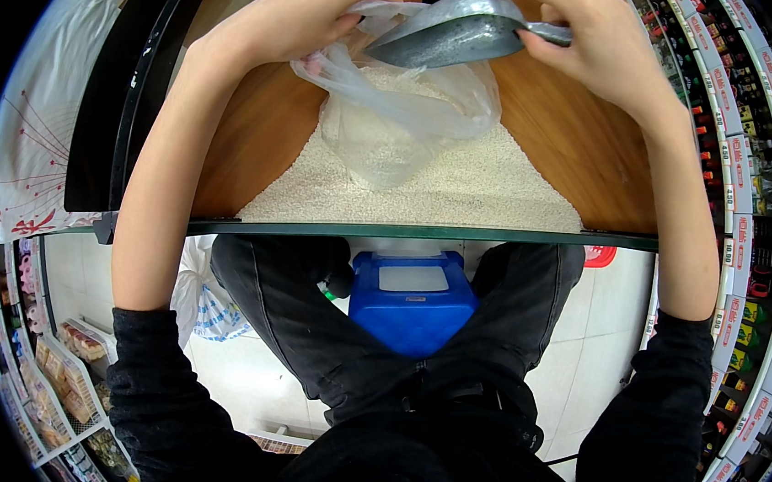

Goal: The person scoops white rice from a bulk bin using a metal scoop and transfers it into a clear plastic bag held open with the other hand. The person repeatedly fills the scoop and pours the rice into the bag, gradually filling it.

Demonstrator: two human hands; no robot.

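My right hand (586,41) grips the short handle of a metal scoop (456,34), whose bowl points left over the mouth of a clear plastic bag (410,119). With my left hand (302,17) I pinch the rim of that bag, fingers closed on the film. The bag's lower part rests on a heap of white rice-like grain (389,203) and looks partly filled with the same grain. Whether grain lies in the scoop's bowl is hard to tell. The heap lies in a wooden bin (553,145) with brown sloping sides.
A dark green front edge (428,231) of the bin crosses above my knees. Below it stands a blue plastic box (414,312) between my legs. A printed white sack (46,108) is at left, a tied plastic bag (215,302) on the floor. Shelves of bottles (763,260) line the right.
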